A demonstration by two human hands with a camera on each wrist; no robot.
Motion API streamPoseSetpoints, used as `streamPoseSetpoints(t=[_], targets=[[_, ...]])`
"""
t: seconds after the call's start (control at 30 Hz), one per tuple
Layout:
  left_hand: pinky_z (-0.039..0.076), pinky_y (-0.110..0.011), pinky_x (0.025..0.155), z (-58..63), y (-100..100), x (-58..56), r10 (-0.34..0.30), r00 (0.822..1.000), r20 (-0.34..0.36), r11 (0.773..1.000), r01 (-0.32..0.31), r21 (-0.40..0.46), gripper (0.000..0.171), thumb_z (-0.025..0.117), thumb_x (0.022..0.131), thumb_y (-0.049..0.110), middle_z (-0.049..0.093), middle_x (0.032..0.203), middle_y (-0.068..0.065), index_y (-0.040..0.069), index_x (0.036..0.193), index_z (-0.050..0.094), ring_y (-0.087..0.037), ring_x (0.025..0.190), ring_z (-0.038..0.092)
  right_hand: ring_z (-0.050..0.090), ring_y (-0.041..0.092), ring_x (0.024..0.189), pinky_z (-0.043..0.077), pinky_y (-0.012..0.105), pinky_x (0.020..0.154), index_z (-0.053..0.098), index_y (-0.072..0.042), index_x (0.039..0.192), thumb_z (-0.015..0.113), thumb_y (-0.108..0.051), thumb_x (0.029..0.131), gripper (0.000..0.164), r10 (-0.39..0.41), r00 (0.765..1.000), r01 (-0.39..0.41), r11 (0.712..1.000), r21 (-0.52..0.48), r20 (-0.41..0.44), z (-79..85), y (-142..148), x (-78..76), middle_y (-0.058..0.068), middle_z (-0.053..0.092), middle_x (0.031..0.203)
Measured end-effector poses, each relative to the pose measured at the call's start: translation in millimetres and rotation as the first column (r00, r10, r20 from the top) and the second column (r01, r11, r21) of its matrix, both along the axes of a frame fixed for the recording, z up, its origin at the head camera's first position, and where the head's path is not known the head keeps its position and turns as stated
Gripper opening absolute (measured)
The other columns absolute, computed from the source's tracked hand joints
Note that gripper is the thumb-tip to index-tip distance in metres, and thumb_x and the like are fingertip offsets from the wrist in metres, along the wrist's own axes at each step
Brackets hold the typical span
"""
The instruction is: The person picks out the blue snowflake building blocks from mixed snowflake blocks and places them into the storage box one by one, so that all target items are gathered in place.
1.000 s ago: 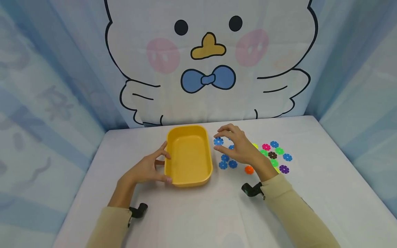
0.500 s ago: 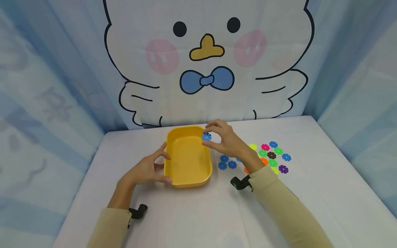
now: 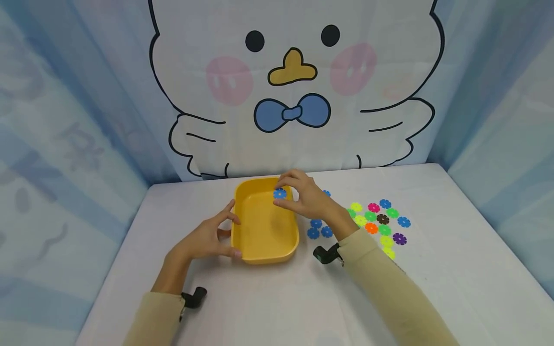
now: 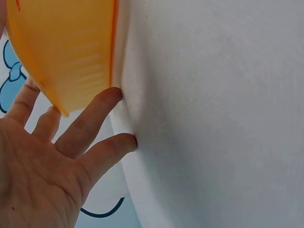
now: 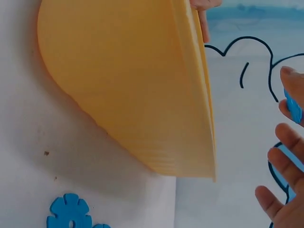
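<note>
My left hand [image 3: 202,239] rests spread against the left side of a yellow plastic tray [image 3: 266,235], thumb near its front corner and a fingertip over the rim. In the left wrist view its fingers [image 4: 78,130] look fairly straight, beside the tray wall. My right hand [image 3: 308,198] pinches a blue snowflake disc [image 3: 280,193] between thumb and forefinger, over the tray's far right part. The right wrist view shows that disc [image 5: 293,108] partly covered by the fingertips, with the other fingers spread.
Several blue discs [image 3: 313,233] lie on the white table right of the tray, some partly behind the right hand. Farther right are loose discs in mixed colours, among them an orange disc [image 3: 371,228] and a purple disc [image 3: 400,239]. A printed cloth [image 3: 292,144] stands behind the table.
The right hand has picked up a blue disc from beside the tray and carried it left over the tray. My left hand stays at the tray's side.
</note>
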State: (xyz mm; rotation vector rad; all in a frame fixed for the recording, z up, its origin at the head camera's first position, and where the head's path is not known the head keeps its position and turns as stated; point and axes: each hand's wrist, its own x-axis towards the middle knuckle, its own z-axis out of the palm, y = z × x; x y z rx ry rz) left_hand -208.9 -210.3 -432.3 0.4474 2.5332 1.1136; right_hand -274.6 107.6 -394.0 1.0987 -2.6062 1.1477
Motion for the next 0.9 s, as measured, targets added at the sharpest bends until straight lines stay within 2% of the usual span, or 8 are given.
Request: streamPoseSetpoints(t=[0.17, 0.27, 0.53, 0.9], targets=[[0.055, -0.05, 0.102, 0.2, 0, -1.5, -0.009, 1.0, 0.009, 1.0, 0.009, 0.005, 0.073, 0.093, 0.07, 0.052, 0.005, 0.173, 0.014, 0.03, 0.125, 0.052, -0.036, 0.127, 0.064, 0.054, 0.031, 0.124, 0.045, 0.052, 0.113, 0.069, -0.009, 0.122, 0.077, -0.033, 0.094, 0.038, 0.034, 0.998, -0.032, 0.999, -0.033, 0.058, 0.0, -8, -8.6, 0.006, 0.058, 0.13], [0.055, -0.05, 0.102, -0.8, -1, -1.1, -0.009, 1.0, 0.016, 1.0, 0.009, 0.004, 0.072, 0.093, 0.07, 0.052, 0.005, 0.173, 0.014, 0.03, 0.125, 0.052, -0.037, 0.126, 0.064, 0.055, 0.036, 0.122, 0.047, 0.053, 0.111, 0.068, -0.006, 0.124, 0.077, -0.032, 0.094, 0.041, 0.053, 0.997, -0.051, 0.998, -0.043, 0.062, 2.7, -12, -12.7, 0.006, 0.059, 0.127], [0.057, -0.047, 0.099, 1.3, 1, -2.2, -0.01, 1.0, -0.009, 1.0, 0.01, 0.012, 0.072, 0.093, 0.068, 0.053, 0.007, 0.172, 0.016, 0.031, 0.123, 0.052, -0.037, 0.124, 0.065, 0.053, 0.026, 0.122, 0.046, 0.047, 0.112, 0.069, -0.01, 0.124, 0.075, -0.035, 0.095, 0.038, 0.049, 0.999, -0.048, 0.999, -0.008, 0.023, 13.9, -23, -19.6, 0.004, 0.059, 0.127], [0.055, -0.049, 0.102, -3.4, -1, -0.9, -0.021, 0.999, -0.035, 0.999, 0.022, 0.05, 0.072, 0.094, 0.069, 0.05, 0.009, 0.173, 0.012, 0.029, 0.125, 0.054, -0.037, 0.122, 0.066, 0.054, 0.033, 0.127, 0.044, 0.049, 0.114, 0.068, -0.011, 0.127, 0.072, -0.036, 0.097, 0.038, 0.031, 0.994, -0.035, 0.999, 0.034, 0.101, 12.5, -39, -26.7, 0.005, 0.059, 0.13]])
